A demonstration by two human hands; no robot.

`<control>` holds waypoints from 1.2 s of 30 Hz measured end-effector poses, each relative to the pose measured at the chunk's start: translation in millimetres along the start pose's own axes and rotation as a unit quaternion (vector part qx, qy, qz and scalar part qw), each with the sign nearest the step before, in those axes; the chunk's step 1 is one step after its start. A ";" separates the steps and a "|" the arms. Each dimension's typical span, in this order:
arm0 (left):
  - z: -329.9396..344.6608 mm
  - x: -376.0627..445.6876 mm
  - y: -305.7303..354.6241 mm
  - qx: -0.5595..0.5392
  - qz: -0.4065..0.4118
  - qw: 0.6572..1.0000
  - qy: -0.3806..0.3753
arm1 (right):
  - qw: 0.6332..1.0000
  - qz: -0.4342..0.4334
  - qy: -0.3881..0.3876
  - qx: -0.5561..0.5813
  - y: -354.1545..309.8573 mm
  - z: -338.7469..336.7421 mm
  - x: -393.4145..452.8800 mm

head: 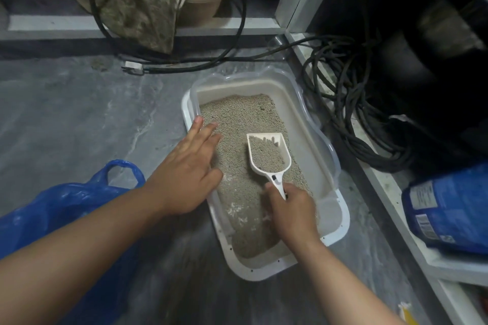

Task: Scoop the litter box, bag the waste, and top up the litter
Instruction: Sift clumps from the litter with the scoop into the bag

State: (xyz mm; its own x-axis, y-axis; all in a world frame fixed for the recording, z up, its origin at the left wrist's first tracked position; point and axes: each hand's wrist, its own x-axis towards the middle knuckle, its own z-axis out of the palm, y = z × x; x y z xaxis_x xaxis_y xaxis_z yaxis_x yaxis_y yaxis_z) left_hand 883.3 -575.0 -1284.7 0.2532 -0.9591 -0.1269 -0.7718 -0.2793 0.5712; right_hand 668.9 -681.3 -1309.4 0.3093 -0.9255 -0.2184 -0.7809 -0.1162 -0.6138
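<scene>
Right hand [290, 208] grips scoop [269, 157]; left hand [184, 174] flat.

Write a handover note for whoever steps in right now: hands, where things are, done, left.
Right hand grips the handle of the white scoop; the scoop is full of litter and sits in the litter box.
Left hand is open, fingers straight, at the box's left rim; whether it presses on the rim can't be told.
Blue plastic bag lies on the floor left of the box, within reach.
Blue litter sack lies on the low ledge to the right.
Done: a scoopful is loaded.
Left: likely sift it, tip the waste into the bag, repeat, then top up from the sack.
</scene>
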 end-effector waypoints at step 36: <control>3.2 0.2 -7.5 0.004 -0.001 1.000 0.002 | 0.997 -0.008 0.010 -0.076 -0.4 -18.3 -26.2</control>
State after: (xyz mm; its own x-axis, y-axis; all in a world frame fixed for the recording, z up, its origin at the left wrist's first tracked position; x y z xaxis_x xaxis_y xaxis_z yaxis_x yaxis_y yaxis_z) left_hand 887.3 -573.2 -1291.6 0.2576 -0.9582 -0.1246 -0.7754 -0.2819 0.5650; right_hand 651.2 -663.6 -1289.6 0.3128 -0.9300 -0.1933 -0.8499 -0.1832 -0.4940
